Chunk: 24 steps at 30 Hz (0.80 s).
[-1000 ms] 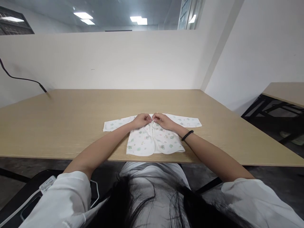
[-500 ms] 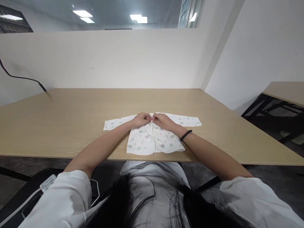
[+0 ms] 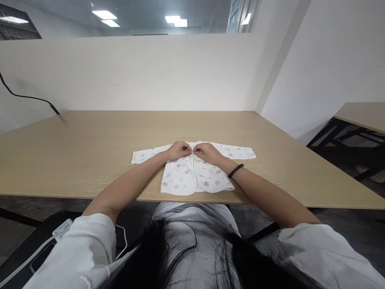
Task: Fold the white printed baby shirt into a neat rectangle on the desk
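A small white baby shirt [image 3: 186, 178] with a pale green and pink print lies flat near the front edge of a light wooden table [image 3: 90, 152], sleeves spread left and right. My left hand [image 3: 178, 149] and my right hand [image 3: 204, 152] meet at the shirt's neckline, fingers pinched together on the front closure of the shirt. A dark bead bracelet [image 3: 236, 170] circles my right wrist. The fingertips hide what exactly is pinched.
A white partition wall [image 3: 150, 72] stands behind the table. A black cable [image 3: 30, 98] hangs down to the table's far left corner. A second table [image 3: 361, 116] with a black frame stands to the right. A white cable and device [image 3: 61, 230] lie by my left sleeve.
Both hands stay at the neckline with only slight finger movement. The view has tilted a little, so everything sits marginally higher in the picture.
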{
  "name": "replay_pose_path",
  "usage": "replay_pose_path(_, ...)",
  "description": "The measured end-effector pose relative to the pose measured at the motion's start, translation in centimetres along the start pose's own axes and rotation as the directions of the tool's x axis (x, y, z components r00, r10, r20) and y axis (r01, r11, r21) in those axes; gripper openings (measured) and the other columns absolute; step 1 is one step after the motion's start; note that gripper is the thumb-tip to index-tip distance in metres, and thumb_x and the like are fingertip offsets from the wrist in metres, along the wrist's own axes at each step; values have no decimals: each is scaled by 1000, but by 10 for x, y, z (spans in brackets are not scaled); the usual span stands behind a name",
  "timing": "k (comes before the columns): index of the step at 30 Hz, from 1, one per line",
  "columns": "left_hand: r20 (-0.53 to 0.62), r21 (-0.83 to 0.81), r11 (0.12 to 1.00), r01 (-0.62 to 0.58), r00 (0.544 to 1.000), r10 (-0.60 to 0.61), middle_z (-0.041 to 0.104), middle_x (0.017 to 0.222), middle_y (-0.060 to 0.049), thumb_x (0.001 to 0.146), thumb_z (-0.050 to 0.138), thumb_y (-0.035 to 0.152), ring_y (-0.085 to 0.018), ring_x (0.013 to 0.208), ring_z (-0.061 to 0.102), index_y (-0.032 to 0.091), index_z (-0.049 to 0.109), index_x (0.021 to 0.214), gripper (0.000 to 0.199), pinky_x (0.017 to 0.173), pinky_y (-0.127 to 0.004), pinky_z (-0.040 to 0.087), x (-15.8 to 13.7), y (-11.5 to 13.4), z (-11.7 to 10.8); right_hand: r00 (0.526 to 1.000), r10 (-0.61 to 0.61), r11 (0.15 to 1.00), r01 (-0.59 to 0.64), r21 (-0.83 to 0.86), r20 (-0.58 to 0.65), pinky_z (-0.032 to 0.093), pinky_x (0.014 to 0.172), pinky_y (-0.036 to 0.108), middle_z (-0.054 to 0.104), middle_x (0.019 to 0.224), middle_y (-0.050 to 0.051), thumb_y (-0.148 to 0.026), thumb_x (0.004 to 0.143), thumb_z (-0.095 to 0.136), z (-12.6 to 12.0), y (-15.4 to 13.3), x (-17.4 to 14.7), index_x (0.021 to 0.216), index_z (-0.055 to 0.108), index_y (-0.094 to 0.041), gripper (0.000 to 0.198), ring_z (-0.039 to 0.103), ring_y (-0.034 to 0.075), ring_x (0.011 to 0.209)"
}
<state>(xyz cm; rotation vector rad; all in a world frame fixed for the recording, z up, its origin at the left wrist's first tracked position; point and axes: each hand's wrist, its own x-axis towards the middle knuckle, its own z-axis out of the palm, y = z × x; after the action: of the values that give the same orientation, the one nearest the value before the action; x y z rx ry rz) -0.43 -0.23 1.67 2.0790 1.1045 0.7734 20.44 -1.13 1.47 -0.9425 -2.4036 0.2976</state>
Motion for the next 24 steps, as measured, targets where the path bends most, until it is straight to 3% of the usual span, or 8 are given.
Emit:
replay_pose_path(6, 19, -25, 997, 74, 997, -73, 55, 53, 1, 74, 66, 40, -9, 49, 42, 14, 70, 63, 29, 49, -24, 31, -3, 5, -3, 1000, 11, 998, -11, -60, -7, 44, 77, 32, 71, 91, 12, -17, 92, 55, 4, -6, 0, 88, 70, -14, 16, 64, 24, 88)
replay_pose_path(10, 10, -41, 992, 119, 993, -119, 54, 53, 1, 69, 69, 35, -9, 50, 41, 14, 72, 66, 22, 49, -24, 30, -3, 7, -3, 1000, 21, 999, -22, -43, -18, 43, 77, 30, 70, 94, 11, -13, 92, 50, 8, -5, 2, 89, 68, -15, 19, 62, 22, 89)
replay_pose_path(16, -27, -35, 982, 185, 982, -186, 58, 56, 0, 64, 68, 28, -10, 52, 45, 14, 69, 61, 14, 50, -24, 32, -1, 6, -1, 992, 106, 994, -105, 20, -67, 41, 68, 27, 69, 84, 7, -10, 87, 48, 12, 5, 6, 86, 65, -15, 18, 58, 17, 75)
replay_pose_path(24, -34, -27, 970, 241, 970, -241, 55, 53, 1, 60, 68, 22, -10, 50, 44, 15, 68, 61, 8, 49, -24, 30, 2, 5, 0, 996, 83, 991, -78, 108, -41, 44, 73, 27, 72, 87, 5, -15, 82, 58, 8, 4, 5, 84, 69, -17, 11, 60, 16, 76)
